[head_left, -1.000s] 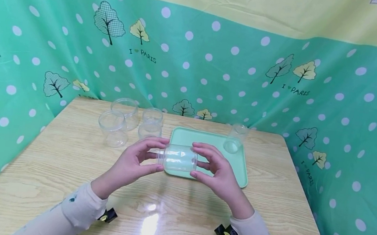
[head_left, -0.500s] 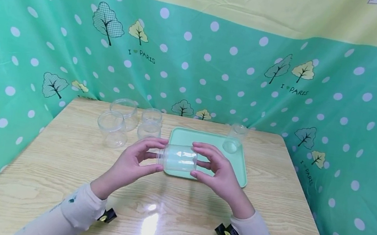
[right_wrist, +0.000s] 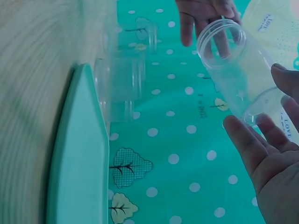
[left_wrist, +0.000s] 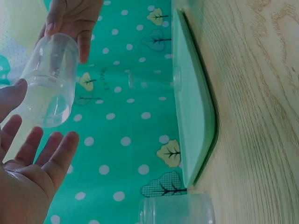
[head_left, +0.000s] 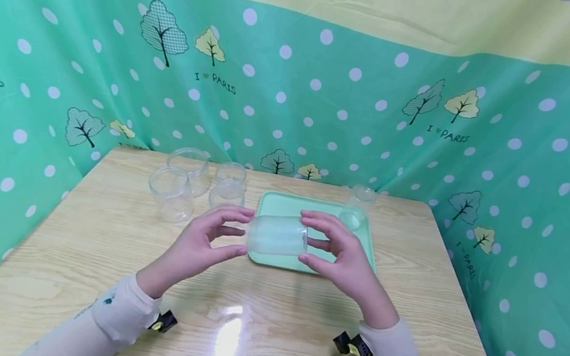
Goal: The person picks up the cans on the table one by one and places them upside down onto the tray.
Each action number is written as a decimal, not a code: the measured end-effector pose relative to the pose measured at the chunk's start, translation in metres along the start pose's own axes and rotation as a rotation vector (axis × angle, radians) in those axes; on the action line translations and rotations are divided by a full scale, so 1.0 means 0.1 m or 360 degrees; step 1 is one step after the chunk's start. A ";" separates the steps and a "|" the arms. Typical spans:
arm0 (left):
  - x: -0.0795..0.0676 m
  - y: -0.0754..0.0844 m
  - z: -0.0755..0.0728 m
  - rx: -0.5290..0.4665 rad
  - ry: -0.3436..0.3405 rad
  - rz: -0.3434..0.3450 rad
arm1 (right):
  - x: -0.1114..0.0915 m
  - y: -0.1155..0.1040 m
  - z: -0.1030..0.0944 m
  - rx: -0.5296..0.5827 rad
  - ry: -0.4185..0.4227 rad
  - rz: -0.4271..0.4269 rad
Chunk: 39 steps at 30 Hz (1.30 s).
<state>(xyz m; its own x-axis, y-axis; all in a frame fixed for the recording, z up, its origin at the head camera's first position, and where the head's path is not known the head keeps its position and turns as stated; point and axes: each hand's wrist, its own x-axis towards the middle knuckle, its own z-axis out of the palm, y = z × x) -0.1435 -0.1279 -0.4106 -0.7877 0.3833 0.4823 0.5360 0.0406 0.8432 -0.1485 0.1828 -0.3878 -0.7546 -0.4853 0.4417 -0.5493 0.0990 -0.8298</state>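
Note:
A clear plastic jar (head_left: 278,235) lies sideways in the air between the hands, over the front part of the green tray (head_left: 279,260), blurred in the head view. My right hand (head_left: 342,258) holds its base end between thumb and fingers. At the other end, the jar's threaded mouth (right_wrist: 209,44) has no lid. My left hand (head_left: 208,239) is spread around that end, fingertips right at the rim; in the left wrist view its fingers (left_wrist: 65,144) stand extended below the mouth. On the tray's back right corner stands another clear jar (head_left: 361,199), upright.
Several clear plastic jars stand at the back left of the wooden table (head_left: 108,226), among them a wide one (head_left: 173,193) and stacked-looking small ones (head_left: 229,185). A green dotted curtain (head_left: 328,105) hangs close behind the table and along both sides.
The jar has shifted right and tilted slightly, its right end higher. My right hand has moved right and slightly up with it, while the left hand stayed nearly in place.

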 end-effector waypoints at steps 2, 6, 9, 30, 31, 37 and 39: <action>0.00 0.01 -0.01 0.0032 -0.0012 -0.0017 | 0.00 -0.01 -0.04 -0.0026 0.0000 0.0004; 0.01 0.00 -0.02 0.0113 -0.0061 -0.0066 | 0.00 -0.04 -0.13 -0.0105 0.0005 0.0000; 0.02 -0.01 -0.01 0.0160 -0.0112 -0.0083 | 0.00 -0.06 -0.20 -0.0181 0.0020 -0.0006; -0.01 -0.03 0.00 0.0458 -0.0461 -0.0079 | 0.16 -0.35 -0.75 -0.0730 -0.0185 0.0232; -0.02 -0.04 0.00 0.0475 -0.0481 -0.0084 | 0.17 -0.36 -0.77 -0.0757 -0.0204 0.0252; -0.03 -0.02 0.02 0.0538 -0.0593 -0.0122 | 0.21 -0.42 -0.87 -0.0909 -0.0300 0.0361; -0.02 -0.01 0.03 0.0543 -0.0618 -0.0127 | 0.22 -0.43 -0.90 -0.0947 -0.0322 0.0396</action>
<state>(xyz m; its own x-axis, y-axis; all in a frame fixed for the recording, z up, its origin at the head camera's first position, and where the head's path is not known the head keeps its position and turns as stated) -0.1412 -0.1264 -0.4131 -0.6943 0.6779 0.2417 0.5983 0.3571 0.7173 -0.1739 0.2465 -0.3120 -0.8339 -0.5336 0.1409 -0.5156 0.6622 -0.5437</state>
